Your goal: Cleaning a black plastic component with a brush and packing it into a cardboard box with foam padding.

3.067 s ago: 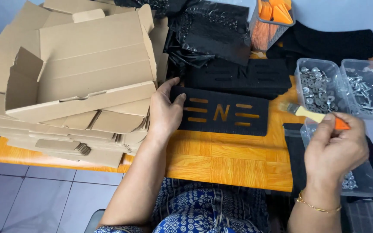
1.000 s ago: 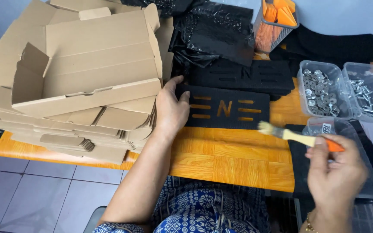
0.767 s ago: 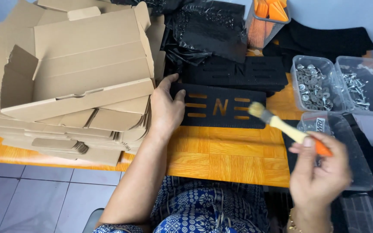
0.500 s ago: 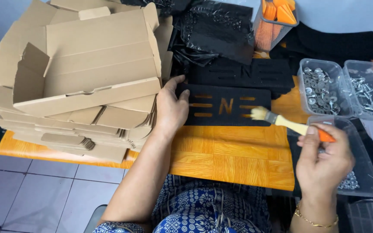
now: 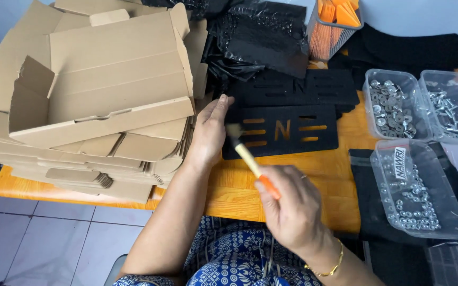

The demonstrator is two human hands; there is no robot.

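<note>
A flat black plate (image 5: 292, 143) with cut-out slots and a letter shape lies on the orange wooden table (image 5: 340, 190). My left hand (image 5: 210, 132) rests flat on its left end, fingers pointing away from me. My right hand (image 5: 292, 209) grips a small paintbrush (image 5: 247, 156) with a pale and orange handle. Its bristles touch the plate's left part, close to my left hand's fingers. More black plates (image 5: 298, 90) are stacked just behind it.
A tall stack of flat cardboard boxes (image 5: 96, 100) fills the left, with one half-folded box on top. Three clear tubs of metal screws and washers (image 5: 414, 185) stand at the right. Black plastic wrap (image 5: 261, 37) and an orange mesh cup (image 5: 332, 26) are at the back.
My right hand has carried the brush leftwards from beside the tubs across the plate to its left end. My left hand stays on the plate.
</note>
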